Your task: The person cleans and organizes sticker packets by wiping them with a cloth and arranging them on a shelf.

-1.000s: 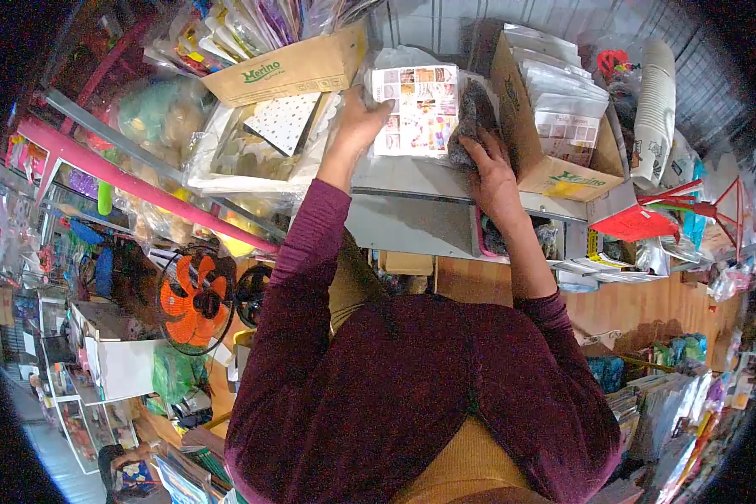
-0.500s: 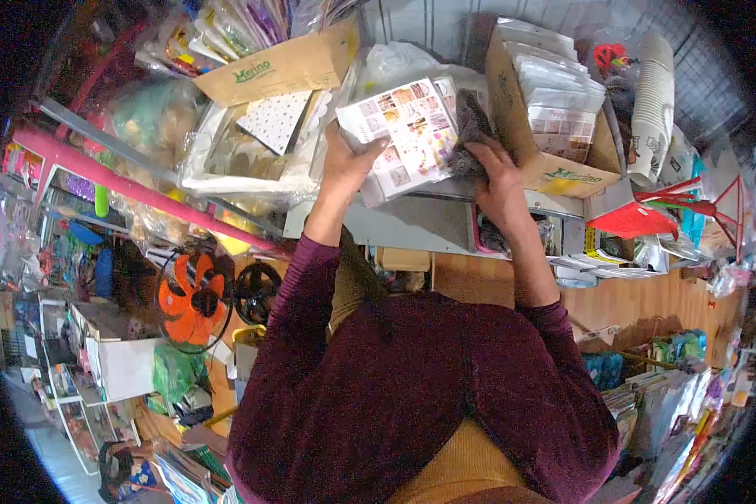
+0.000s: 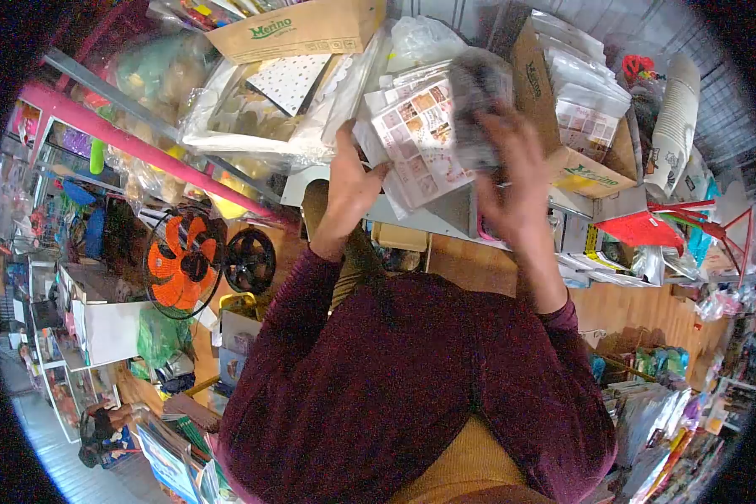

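A flat plastic-wrapped packet [image 3: 413,139] printed with rows of small pictures is tilted in front of me. My left hand [image 3: 349,189] is closed on its left edge, thumb on the front. My right hand [image 3: 517,168], smeared by motion, has a dark grey fuzzy cloth [image 3: 477,92] against the packet's right side. A clear plastic bag [image 3: 424,42] lies behind the packet. Just right of the right hand stands a cardboard box [image 3: 592,172] filled with similar wrapped packets [image 3: 584,122].
Left of the packet, a Merino carton flap [image 3: 294,34] rises behind a wrapped tray holding a dotted white card [image 3: 287,82]. Stacked paper cups [image 3: 676,126] and a red folder [image 3: 638,225] are at right. An orange fan [image 3: 182,262] stands lower left.
The cloth has moved up across the packet's right side with my right hand, which is now blurred. The packet sits slightly lower in view and its tilt has changed.
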`<act>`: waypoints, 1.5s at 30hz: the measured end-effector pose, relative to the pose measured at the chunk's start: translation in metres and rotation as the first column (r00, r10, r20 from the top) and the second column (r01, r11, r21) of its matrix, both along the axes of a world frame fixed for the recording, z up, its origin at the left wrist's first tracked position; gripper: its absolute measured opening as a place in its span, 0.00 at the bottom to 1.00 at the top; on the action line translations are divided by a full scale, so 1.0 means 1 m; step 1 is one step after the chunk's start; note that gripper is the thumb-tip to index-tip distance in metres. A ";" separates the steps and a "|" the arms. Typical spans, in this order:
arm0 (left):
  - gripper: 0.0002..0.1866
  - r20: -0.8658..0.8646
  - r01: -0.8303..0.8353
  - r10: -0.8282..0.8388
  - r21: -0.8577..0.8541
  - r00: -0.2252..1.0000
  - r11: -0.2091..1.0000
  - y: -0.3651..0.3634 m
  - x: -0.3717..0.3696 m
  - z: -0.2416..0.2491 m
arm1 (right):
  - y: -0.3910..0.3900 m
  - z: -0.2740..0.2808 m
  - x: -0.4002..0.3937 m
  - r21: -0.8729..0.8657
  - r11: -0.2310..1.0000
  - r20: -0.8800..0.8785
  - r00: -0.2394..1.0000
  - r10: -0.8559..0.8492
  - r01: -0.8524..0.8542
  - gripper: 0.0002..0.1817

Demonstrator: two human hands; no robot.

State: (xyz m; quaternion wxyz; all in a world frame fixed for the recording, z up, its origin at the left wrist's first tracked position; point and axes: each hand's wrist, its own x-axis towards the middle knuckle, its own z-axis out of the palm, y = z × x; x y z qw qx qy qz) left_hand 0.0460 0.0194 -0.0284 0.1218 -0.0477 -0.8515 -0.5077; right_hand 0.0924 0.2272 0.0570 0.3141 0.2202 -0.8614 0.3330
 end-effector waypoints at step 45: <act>0.28 0.008 -0.051 0.056 0.565 0.998 0.823 0.031 0.002 -0.034 | -0.018 -0.030 -0.097 0.058 0.991 -0.003 0.993 0.117 -0.117 0.22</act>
